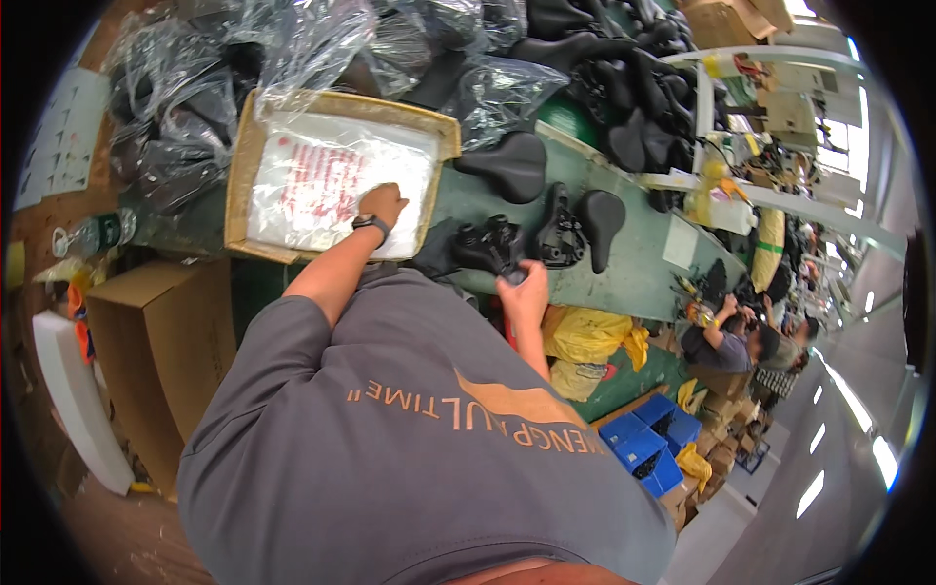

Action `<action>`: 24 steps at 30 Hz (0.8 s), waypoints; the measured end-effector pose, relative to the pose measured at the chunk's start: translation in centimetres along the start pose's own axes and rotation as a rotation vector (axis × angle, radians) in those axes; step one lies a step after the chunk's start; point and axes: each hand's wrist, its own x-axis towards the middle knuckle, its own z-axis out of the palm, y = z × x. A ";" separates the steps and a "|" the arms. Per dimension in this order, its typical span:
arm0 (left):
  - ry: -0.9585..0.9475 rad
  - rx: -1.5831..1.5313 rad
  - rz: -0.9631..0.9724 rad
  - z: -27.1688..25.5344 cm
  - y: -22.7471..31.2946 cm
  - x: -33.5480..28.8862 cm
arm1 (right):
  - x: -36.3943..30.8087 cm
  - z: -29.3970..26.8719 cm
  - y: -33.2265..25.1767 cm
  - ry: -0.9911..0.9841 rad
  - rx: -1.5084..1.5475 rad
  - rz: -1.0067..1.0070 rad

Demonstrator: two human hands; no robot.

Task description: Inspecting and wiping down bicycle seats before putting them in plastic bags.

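Left hand (pixel 385 202) — one box (pixel 240 185), right hand (pixel 527 292) — one saddle (pixel 487 246)

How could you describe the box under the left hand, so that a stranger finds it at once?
Find the green table, then look left of the loose black saddles on it. The box there is open, with the left hand over its white, clear-wrapped contents. Unlike the plain brown carton to its lower left, it shows red print across those contents.

left arm (pixel 336 271) stretched forward, left hand (pixel 386 203) curled; right forearm (pixel 531 346) also forward, right hand (pixel 526 291) bent gripping.
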 end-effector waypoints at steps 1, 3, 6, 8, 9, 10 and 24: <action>-0.021 -0.035 -0.022 0.2 0.0 0.1 | -2.2 0.5 1.7 -0.040 -0.028 0.049; 0.051 -0.064 0.053 -0.6 -0.6 -0.4 | -5.6 2.9 4.0 -0.080 0.072 0.224; 0.106 -0.215 0.089 -1.7 -0.8 -1.2 | -6.2 6.1 6.7 -0.359 0.761 0.712; -0.031 -0.493 -0.063 -3.8 0.8 -2.1 | -5.1 6.5 4.2 -0.611 1.368 1.036; -0.012 -0.485 -0.068 -4.4 0.4 -2.8 | -4.3 6.5 2.2 -0.563 1.463 1.014; 0.019 -0.580 -0.040 -4.6 -0.2 -3.3 | -4.1 6.4 0.8 -0.531 1.456 0.949; -0.159 -1.048 0.035 -13.3 1.2 -12.9 | 1.8 6.3 -17.8 -0.954 1.499 0.371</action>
